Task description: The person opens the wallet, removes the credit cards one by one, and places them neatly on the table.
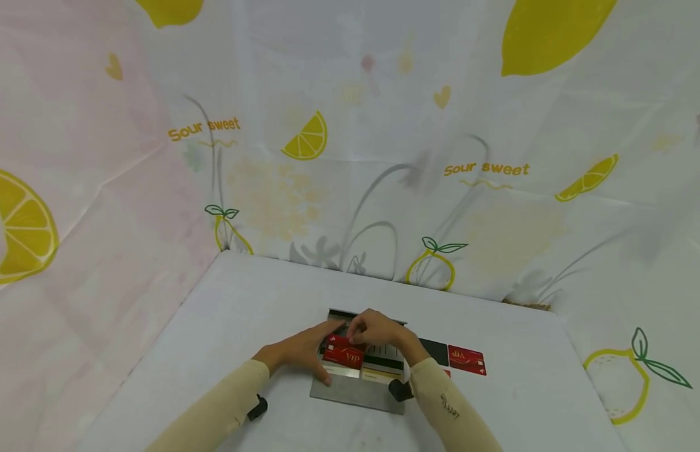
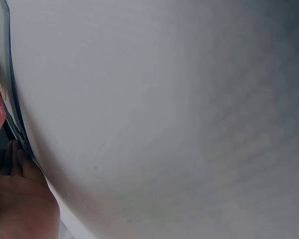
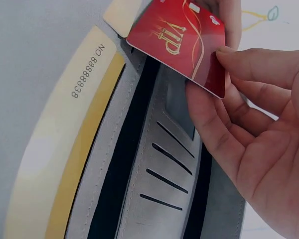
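A grey wallet point(image 1: 355, 390) lies unfolded on the white table, its row of slits showing in the right wrist view. My right hand point(image 1: 378, 328) pinches a red VIP card point(image 3: 164, 30) between thumb and fingers, tilted over the wallet. My left hand point(image 1: 296, 351) rests at the wallet's left side, fingers and thumb spread straight along it. In the left wrist view its fingers lie right at the wallet's edge. A cream and gold card point(image 3: 55, 134) printed with a number sits in the wallet's near flap, with another pale card point(image 3: 120, 17) beside it.
To the right of the wallet, a dark card point(image 1: 434, 351) and a second red VIP card point(image 1: 466, 360) lie on the table point(image 1: 530, 389). Another red edge peeks out by the right forearm. A lemon-printed sheet point(image 1: 350, 188) hangs behind and at both sides.
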{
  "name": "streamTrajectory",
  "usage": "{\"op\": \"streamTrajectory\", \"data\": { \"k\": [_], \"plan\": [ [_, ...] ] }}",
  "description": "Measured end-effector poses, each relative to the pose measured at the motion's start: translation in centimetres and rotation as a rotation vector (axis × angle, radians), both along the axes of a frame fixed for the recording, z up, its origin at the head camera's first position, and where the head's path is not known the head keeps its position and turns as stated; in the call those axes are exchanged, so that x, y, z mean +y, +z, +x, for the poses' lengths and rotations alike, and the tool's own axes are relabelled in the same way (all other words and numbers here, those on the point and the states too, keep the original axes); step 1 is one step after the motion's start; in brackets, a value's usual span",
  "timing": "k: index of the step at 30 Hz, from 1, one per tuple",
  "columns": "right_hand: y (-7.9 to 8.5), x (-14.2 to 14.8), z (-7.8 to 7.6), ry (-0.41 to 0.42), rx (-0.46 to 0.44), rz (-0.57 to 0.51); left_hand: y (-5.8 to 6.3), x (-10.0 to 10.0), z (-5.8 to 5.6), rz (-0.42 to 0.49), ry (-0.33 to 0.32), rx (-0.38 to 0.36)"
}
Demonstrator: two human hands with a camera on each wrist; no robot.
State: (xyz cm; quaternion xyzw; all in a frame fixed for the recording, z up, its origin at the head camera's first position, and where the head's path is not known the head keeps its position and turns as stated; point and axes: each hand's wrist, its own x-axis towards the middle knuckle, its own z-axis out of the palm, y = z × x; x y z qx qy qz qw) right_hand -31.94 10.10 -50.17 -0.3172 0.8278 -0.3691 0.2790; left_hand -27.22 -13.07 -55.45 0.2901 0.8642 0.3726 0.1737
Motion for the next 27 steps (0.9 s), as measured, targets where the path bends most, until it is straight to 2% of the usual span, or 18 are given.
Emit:
{"op": "streamTrajectory", "data": {
  "k": [13, 27],
  "plan": [
    [0.37, 0.34, 0.05, -0.004, 0.009, 0.032, -0.38, 0.02, -0.11, -0.030, 0.006, 0.022],
    [0.49, 0.86, 0.18, 0.002, -0.015, 0.002, -0.36, -0.01, -0.12, -0.024, 0.015, 0.017]
  ]
}}
